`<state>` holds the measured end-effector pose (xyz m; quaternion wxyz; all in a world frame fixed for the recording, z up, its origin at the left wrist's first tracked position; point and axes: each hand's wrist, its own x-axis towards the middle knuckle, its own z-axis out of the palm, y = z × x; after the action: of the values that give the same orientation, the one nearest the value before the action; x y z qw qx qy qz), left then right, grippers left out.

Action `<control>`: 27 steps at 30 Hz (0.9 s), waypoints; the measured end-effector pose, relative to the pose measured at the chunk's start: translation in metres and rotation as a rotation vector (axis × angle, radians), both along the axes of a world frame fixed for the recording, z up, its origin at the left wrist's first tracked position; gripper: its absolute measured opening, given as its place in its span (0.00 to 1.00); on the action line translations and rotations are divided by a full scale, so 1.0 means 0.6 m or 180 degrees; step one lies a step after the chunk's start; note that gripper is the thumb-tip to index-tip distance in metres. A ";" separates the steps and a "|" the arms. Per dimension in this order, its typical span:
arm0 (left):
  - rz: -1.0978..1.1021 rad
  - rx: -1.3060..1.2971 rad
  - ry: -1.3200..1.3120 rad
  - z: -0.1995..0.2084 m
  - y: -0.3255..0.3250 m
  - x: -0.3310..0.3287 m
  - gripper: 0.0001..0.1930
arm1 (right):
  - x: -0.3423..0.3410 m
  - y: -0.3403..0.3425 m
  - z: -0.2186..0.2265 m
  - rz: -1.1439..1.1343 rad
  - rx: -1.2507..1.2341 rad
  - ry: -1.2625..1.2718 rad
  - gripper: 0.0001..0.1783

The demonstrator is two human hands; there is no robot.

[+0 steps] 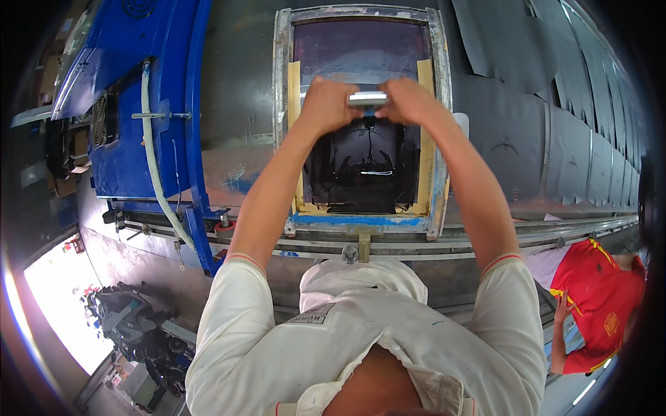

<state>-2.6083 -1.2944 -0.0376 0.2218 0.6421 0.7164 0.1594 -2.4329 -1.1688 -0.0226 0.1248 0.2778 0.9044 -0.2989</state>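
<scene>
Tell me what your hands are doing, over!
Left hand and right hand gripping silver bar. Bar over framed screen. Shiny dark liquid nearer the body. Nothing seen blocking the hands.

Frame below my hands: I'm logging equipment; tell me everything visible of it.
The frame is rectangular, scuffed and metal-looking, with blue staining on its near side. It lies over a grey surface. Yellowish tape runs along its left, right and near inner edges; dark liquid coats the nearer part of its panel. The left hand and right hand hold a handle over it; contact is unclear.
</scene>
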 end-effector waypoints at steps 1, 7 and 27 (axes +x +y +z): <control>-0.0005 0.0002 -0.0004 0.001 -0.029 0.013 0.14 | 0.012 -0.031 0.001 0.0039 0.0098 -0.0011 0.16; -0.0215 0.0742 0.0258 -0.003 -0.198 0.100 0.13 | 0.110 -0.200 -0.013 0.0124 0.0550 0.0322 0.21; -0.0329 -0.0397 0.0510 0.004 -0.245 0.113 0.12 | 0.183 -0.034 -0.182 -0.3963 -0.0248 0.1620 0.18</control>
<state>-2.5403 -1.4415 -0.0355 0.2113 0.6737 0.7063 0.0511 -2.3233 -1.1893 -0.1318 -0.2779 0.6635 0.5654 -0.4036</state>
